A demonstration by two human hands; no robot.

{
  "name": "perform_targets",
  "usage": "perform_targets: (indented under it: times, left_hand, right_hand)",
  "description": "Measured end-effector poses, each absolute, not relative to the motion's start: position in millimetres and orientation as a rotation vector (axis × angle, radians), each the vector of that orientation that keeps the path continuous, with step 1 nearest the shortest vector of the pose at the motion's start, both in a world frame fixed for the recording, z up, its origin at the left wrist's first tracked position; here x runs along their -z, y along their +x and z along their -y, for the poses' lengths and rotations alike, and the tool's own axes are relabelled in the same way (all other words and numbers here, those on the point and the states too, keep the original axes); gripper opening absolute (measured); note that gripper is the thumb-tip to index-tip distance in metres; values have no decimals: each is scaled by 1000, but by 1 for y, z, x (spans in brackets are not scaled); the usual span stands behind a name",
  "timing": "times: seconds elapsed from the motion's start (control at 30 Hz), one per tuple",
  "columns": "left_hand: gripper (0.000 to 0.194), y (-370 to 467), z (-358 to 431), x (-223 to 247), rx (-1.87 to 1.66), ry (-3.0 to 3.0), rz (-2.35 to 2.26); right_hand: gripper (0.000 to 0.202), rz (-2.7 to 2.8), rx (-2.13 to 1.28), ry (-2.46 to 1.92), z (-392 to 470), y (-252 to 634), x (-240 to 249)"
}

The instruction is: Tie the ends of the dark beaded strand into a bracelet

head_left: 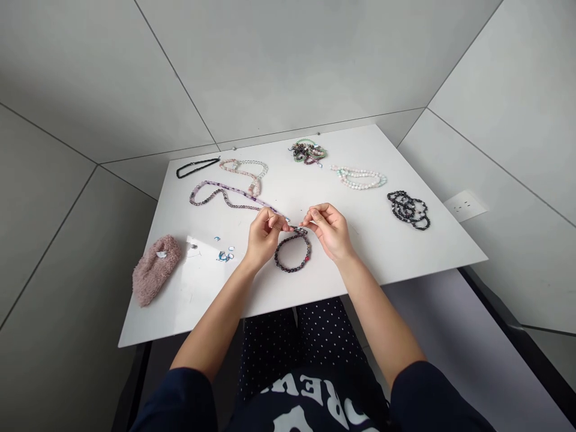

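My left hand (264,233) and my right hand (330,228) meet over the front middle of the table, fingers closed in a pinch. Between their fingertips is the upper end of a dark bead string (291,270), and both hands seem to grip it there. The thin cord itself is too small to make out. Below them the string lies in a loop on the white tabletop, with a red bead on its right side. Just beyond my left hand, a purple and grey bead strand (225,195) stretches back to the left.
Around the white table (360,246) lie a black strand (198,167), a pink and clear strand (245,171), a mixed bead pile (308,151), a pale strand (360,179) and black strands (408,210). Blue-white scraps (225,255) and a fuzzy pink pouch (156,270) are left.
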State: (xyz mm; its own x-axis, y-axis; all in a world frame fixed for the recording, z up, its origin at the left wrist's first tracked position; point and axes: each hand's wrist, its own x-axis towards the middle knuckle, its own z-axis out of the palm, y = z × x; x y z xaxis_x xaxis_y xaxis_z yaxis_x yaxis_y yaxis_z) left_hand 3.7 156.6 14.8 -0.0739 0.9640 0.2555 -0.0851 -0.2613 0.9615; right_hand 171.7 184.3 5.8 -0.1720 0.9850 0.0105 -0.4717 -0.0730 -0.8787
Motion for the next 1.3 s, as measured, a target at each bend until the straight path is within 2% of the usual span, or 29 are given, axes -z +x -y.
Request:
perform_targets:
  times: [0.2, 0.43, 0.67, 1.07, 1.2, 1.3]
  left_hand:
    - [46, -3, -161, -19, -1575, 1227, -1031]
    - [44, -8, -162, -18, -1545, 1189, -1050]
    - [42, 2, -159, -16, -1403, 1157, -1062]
    - [32, 35, -154, -9, -1287, 1340, -1213]
    - [37, 48, -161, 2, -1567, 903, -1174]
    - [45, 47, -167, 9, -1675, 531, -1089]
  right_hand:
    - [29, 863, -1462, -803, -186, 173, -3]
    - [30, 732, -1377, -860, -192, 177, 3]
    - [28, 960, -1438, -870, -187, 174, 0]
    - [26, 1434, -1023, -918, -192, 169, 11]
    - [18, 1631, -524, -1043, -158, 156, -5]
    - [18, 1960, -346, -933, -99, 128, -20]
